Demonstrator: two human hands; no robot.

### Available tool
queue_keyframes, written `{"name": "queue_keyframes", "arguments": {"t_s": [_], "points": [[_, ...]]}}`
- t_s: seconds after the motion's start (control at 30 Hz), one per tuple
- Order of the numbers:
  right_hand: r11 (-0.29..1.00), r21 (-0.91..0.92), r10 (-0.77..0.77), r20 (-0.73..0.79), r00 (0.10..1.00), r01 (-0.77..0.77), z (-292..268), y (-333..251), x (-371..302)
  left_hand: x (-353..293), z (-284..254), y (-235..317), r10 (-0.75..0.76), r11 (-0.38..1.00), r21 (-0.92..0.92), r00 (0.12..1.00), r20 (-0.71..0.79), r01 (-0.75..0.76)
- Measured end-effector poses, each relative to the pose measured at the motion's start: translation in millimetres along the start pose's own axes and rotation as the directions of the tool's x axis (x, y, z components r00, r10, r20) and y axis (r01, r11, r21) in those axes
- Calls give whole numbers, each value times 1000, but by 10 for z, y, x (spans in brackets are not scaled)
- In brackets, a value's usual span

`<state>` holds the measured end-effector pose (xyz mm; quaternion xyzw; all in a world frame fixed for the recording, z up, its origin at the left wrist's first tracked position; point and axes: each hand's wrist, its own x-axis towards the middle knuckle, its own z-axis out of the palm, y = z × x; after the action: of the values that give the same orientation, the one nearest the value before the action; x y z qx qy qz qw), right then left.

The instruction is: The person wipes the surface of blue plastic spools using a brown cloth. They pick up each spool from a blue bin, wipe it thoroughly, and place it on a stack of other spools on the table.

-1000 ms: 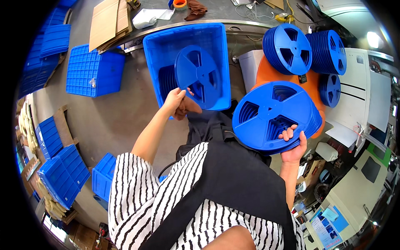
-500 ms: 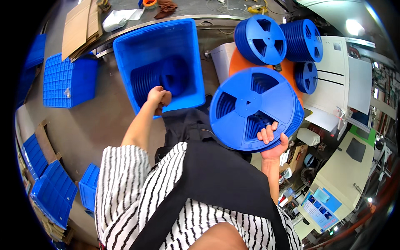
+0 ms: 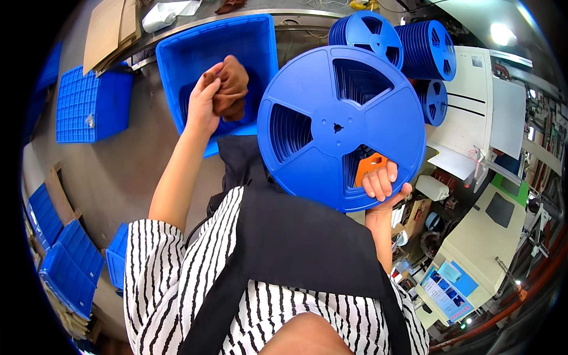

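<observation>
Fingers (image 3: 370, 184) of the right hand (image 3: 381, 183) curl through the reel stack (image 3: 328, 133); the left hand (image 3: 204, 106) clenches brown cloth (image 3: 233, 89) over the bin (image 3: 222, 44); reels (image 3: 184, 99) lie inside, other stacks (image 3: 377, 40) outside: apparently partway

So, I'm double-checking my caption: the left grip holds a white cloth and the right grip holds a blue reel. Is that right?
Not quite: the cloth is brown, not white, as the head view shows. So the left grip holds a brown cloth and the right grip holds a blue reel.
</observation>
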<state>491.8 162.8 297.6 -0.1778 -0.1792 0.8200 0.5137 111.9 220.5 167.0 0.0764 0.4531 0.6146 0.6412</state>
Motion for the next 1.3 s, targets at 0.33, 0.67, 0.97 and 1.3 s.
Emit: {"name": "queue_keyframes", "arguments": {"t_s": [0.33,0.67,0.97,1.3], "points": [[999,13,43,-95,995,-42,74,13,33,-434,659,-450,258,646,628,898,356,-434],[994,102,-9,-159,987,26,-87,29,3,-668,200,-259,-220,16,371,359,907,-929],[986,162,23,-284,958,24,-145,-45,239,-561,197,-494,-284,-44,370,367,886,-928],[994,-79,23,-523,852,-75,-156,-27,351,-727,-24,-53,-198,534,769,832,518,-352]]}}
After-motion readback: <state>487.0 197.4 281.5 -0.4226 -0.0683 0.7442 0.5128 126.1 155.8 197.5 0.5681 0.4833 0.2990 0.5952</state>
